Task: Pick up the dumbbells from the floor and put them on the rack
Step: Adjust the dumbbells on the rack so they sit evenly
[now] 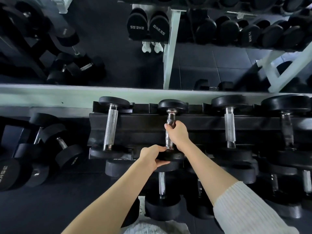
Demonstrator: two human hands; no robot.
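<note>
A black dumbbell with a chrome handle lies across the top tier of the black rack, in the second cradle from the left. My right hand is wrapped around its handle. My left hand grips the rim of its near head, thumb underneath. Another dumbbell rests in the cradle to the left, and two more sit to the right.
Several large dumbbells lie on the dark floor to the left of the rack. A lower tier holds more dumbbells beneath my arms. A mirror behind the rack reflects other racks and a pair of white shoes.
</note>
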